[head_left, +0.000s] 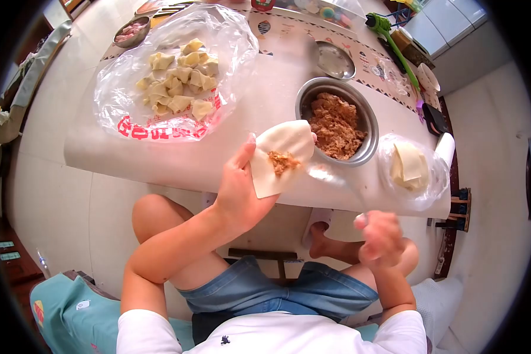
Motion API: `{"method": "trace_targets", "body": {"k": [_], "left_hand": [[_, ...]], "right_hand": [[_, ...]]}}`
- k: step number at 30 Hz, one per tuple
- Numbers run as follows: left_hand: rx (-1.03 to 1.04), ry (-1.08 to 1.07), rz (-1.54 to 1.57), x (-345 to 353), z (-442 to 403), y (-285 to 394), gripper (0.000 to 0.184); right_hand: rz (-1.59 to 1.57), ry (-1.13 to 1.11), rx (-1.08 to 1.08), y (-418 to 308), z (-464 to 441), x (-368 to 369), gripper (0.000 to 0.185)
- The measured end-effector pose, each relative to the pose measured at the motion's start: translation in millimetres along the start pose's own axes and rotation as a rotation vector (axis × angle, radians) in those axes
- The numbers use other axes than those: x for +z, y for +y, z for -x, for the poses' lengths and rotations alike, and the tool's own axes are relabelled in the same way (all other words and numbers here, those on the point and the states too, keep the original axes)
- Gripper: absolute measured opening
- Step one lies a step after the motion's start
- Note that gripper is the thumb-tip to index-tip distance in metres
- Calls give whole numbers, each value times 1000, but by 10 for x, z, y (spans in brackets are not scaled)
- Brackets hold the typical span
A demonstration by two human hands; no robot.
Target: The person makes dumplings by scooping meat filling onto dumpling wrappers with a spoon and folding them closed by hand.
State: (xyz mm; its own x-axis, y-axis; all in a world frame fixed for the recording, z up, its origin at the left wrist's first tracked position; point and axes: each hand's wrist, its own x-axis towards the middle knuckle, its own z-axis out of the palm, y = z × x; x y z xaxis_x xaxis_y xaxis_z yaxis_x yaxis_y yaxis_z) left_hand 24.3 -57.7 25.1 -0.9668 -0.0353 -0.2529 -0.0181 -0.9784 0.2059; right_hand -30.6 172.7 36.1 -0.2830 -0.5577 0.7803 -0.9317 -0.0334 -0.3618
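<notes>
A pale, flat wrapper (268, 141) lies across my left hand (236, 189), with a small heap of meat filling (283, 162) on it. My left thumb rests at the wrapper's edge. On the right, my right hand (382, 236) is closed around the handle of a spoon (324, 173), blurred by motion; the spoon's bowl is beside the wrapper. Just behind is a metal bowl (369, 141) of minced meat (336, 125). Stacked wrappers (410, 165) sit in a plastic bag at the right. Folded dumplings (180, 79) lie on a clear plastic bag (115, 94) at the left.
The table (218, 162) has a small bowl of pinkish pieces (132, 32) at the back left. A round metal lid or dish (336, 60) sits behind the meat bowl. Farther right are a green tool (389, 38), a white bowl (428, 77) and a dark case (435, 120).
</notes>
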Motion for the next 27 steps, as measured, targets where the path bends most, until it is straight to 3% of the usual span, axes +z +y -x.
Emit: {"method": "trace_targets", "body": {"k": [2,5,6,12,15,18,21,27], "left_hand": [[-11,-34,-5,-17,5,-18,53],[-63,-77,-25,-10,9,-23,53],[-89,-94,-28,2,17,-23,53],[-133,-160,-91,-92,13,-54,53],[-94,-156,-129,-21,8,-40,54],[-79,-124,-176,-47,-13,-70,55],[-50,-152,-291,-19,-15,-93,55],[22,-153,-229,-73,-110,-28,54]], "right_hand": [[-348,214,383,-87,-88,11,29],[-525,178,756,-89,-275,48,35],[-522,73,823,-63,-293,60,34],[-226,143,499,84,-338,122,32],[-271,261,539,52,-300,83,33],[-496,353,875,-10,-341,100,34],[-588,235,1078,39,-313,201,36],[-370,96,1088,79,-299,-22,35]]}}
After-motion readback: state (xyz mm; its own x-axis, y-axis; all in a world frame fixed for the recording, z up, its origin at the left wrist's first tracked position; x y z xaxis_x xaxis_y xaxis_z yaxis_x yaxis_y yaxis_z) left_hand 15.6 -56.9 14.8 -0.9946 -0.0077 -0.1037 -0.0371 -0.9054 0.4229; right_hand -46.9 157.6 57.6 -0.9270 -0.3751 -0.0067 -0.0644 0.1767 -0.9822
